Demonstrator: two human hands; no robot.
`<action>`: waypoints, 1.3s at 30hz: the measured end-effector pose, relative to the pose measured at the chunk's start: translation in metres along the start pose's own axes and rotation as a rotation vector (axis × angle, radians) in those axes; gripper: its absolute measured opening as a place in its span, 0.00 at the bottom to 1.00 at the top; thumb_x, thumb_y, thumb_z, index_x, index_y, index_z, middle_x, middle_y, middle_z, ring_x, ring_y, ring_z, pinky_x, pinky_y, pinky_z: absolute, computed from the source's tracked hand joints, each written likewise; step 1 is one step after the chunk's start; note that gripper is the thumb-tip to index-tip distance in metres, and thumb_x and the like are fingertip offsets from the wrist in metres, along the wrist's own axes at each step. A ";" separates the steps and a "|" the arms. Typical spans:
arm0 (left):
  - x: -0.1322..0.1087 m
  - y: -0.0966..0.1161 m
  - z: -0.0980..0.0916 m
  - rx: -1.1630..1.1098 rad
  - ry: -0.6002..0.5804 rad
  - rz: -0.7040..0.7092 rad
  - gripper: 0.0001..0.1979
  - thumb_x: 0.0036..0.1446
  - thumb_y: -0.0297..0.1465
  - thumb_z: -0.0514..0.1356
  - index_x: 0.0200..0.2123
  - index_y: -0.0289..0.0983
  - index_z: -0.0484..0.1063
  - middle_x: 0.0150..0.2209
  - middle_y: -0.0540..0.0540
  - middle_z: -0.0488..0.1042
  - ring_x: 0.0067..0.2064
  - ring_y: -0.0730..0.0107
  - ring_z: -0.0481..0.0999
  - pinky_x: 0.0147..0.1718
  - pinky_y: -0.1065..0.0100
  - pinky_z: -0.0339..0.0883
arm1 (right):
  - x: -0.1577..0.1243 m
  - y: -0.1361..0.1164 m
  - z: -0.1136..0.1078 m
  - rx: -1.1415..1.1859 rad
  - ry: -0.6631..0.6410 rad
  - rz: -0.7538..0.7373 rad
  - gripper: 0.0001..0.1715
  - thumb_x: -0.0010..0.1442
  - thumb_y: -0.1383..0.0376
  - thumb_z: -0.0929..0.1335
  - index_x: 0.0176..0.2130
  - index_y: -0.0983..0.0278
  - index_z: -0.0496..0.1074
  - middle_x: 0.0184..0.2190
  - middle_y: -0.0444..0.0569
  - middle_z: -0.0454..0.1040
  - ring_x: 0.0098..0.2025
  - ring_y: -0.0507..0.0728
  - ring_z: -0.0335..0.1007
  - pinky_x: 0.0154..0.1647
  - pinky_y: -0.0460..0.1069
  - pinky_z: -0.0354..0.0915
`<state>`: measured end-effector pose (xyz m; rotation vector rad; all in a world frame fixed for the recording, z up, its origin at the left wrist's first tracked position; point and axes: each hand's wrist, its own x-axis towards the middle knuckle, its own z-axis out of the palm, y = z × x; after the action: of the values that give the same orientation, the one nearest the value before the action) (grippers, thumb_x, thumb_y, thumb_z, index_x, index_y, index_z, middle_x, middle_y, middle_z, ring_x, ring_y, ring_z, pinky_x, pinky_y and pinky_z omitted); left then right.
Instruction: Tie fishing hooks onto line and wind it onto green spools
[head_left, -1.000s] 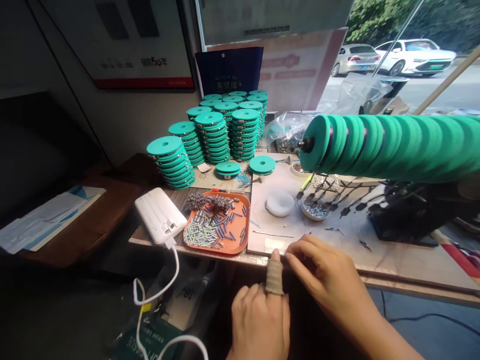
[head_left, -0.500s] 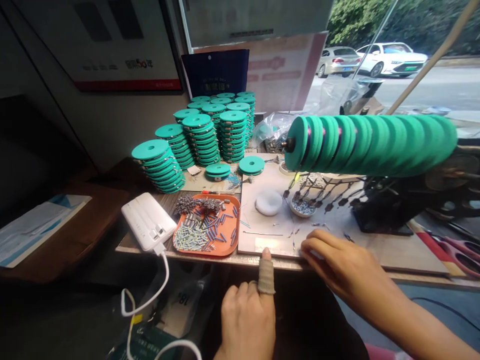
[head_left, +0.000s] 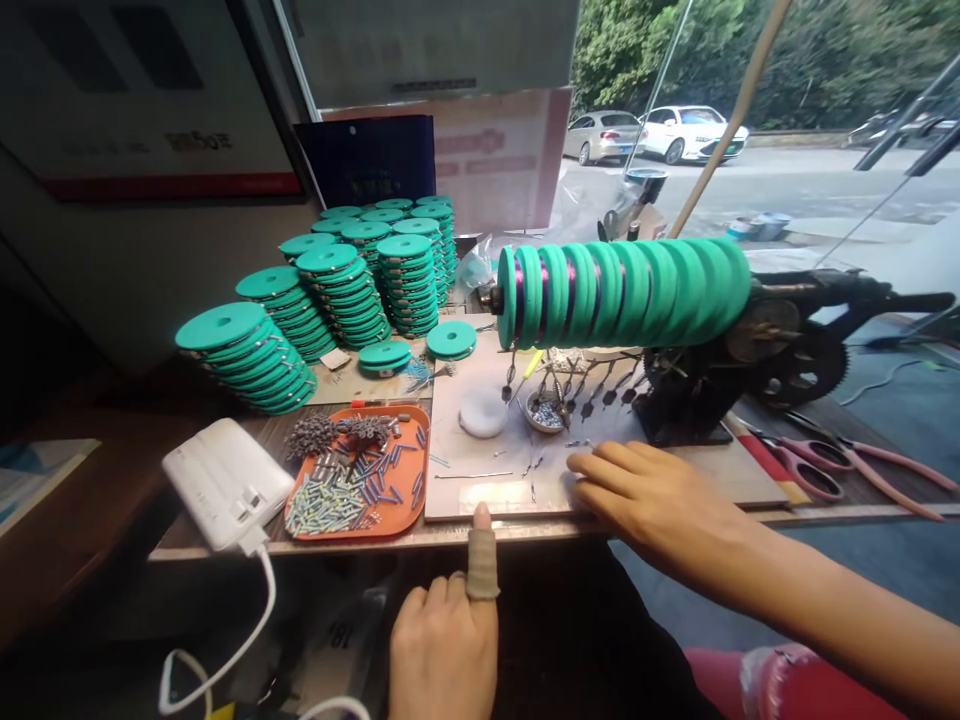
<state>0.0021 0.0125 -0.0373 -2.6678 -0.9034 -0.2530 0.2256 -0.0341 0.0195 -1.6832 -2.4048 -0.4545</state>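
Note:
My left hand [head_left: 444,640] is at the table's front edge. Its index finger, wrapped in a tan cover, points forward onto the pale board [head_left: 457,495], and the other fingers are curled. Nothing shows in that hand. My right hand [head_left: 637,490] lies low over the board's front, fingers stretched out; its fingertips' underside is hidden. Just left of it are small swivel-like metal pieces [head_left: 534,470] and a thin metal needle [head_left: 474,476]. Behind them sit a white ring [head_left: 483,412] and a small bowl [head_left: 546,428] of tiny metal parts.
Green foam spools [head_left: 622,295] fill a winder's shaft, with dark pieces hanging below. Spool stacks [head_left: 330,290] stand back left. An orange tray [head_left: 416,510] holds small tubes; a white power bank [head_left: 225,482] lies beside it. Scissors [head_left: 806,470] and pliers [head_left: 892,465] lie right.
The view has turned to the right, so everything appears further left and more of the winder shows. My right hand's fingers look flatter over the board. My left hand keeps its pose.

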 end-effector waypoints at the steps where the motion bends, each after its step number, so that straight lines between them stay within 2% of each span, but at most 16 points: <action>1: 0.000 -0.001 0.000 0.003 0.004 0.006 0.41 0.46 0.21 0.58 0.62 0.34 0.43 0.18 0.55 0.67 0.21 0.70 0.67 0.24 0.66 0.55 | 0.001 0.001 -0.001 -0.011 0.002 -0.010 0.15 0.58 0.75 0.58 0.27 0.66 0.69 0.35 0.53 0.72 0.32 0.57 0.62 0.29 0.50 0.56; 6: 0.002 0.000 -0.002 0.024 -0.008 -0.014 0.39 0.47 0.21 0.57 0.61 0.33 0.44 0.18 0.55 0.67 0.22 0.70 0.68 0.25 0.66 0.55 | 0.003 0.004 -0.008 -0.043 0.012 -0.057 0.15 0.56 0.76 0.59 0.27 0.66 0.71 0.36 0.53 0.73 0.32 0.57 0.62 0.28 0.50 0.56; 13: 0.004 -0.001 -0.006 0.021 -0.027 0.004 0.30 0.48 0.19 0.55 0.57 0.33 0.57 0.18 0.53 0.68 0.22 0.70 0.68 0.25 0.66 0.56 | 0.004 0.009 -0.013 -0.053 -0.034 -0.071 0.14 0.55 0.76 0.60 0.26 0.65 0.70 0.36 0.51 0.73 0.30 0.57 0.60 0.28 0.50 0.55; 17: 0.004 -0.002 -0.006 0.035 -0.020 0.013 0.28 0.48 0.20 0.55 0.55 0.34 0.60 0.18 0.53 0.68 0.22 0.70 0.68 0.25 0.66 0.56 | 0.003 0.012 -0.016 -0.047 -0.063 -0.076 0.12 0.56 0.74 0.61 0.27 0.64 0.70 0.37 0.50 0.73 0.30 0.56 0.59 0.28 0.50 0.54; 22: 0.004 -0.003 -0.005 0.060 -0.014 0.039 0.34 0.46 0.20 0.56 0.59 0.32 0.52 0.18 0.54 0.67 0.22 0.70 0.67 0.24 0.66 0.56 | 0.005 0.013 -0.020 -0.048 -0.079 -0.086 0.10 0.55 0.73 0.62 0.26 0.64 0.69 0.37 0.50 0.72 0.31 0.56 0.59 0.29 0.50 0.53; 27: 0.007 -0.004 -0.007 0.069 0.052 0.029 0.43 0.47 0.20 0.55 0.62 0.27 0.33 0.17 0.55 0.65 0.20 0.70 0.66 0.23 0.67 0.56 | 0.004 0.015 -0.022 -0.059 -0.099 -0.097 0.09 0.56 0.72 0.63 0.25 0.64 0.68 0.37 0.49 0.72 0.31 0.56 0.58 0.29 0.50 0.52; 29: 0.008 -0.004 -0.008 0.073 0.070 0.032 0.45 0.46 0.21 0.55 0.61 0.25 0.28 0.17 0.56 0.65 0.20 0.70 0.65 0.23 0.67 0.56 | 0.004 0.016 -0.022 -0.049 -0.105 -0.099 0.09 0.56 0.72 0.63 0.25 0.64 0.68 0.36 0.49 0.72 0.31 0.56 0.58 0.29 0.50 0.52; 39: 0.009 -0.005 -0.008 0.098 0.073 0.050 0.45 0.46 0.20 0.53 0.61 0.24 0.26 0.16 0.56 0.63 0.18 0.70 0.63 0.22 0.67 0.56 | 0.007 0.014 -0.021 0.009 -0.144 -0.104 0.12 0.56 0.71 0.64 0.22 0.64 0.66 0.28 0.47 0.68 0.30 0.55 0.55 0.29 0.49 0.48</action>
<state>0.0055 0.0184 -0.0266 -2.5695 -0.8049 -0.2843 0.2356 -0.0307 0.0438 -1.6451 -2.6021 -0.3477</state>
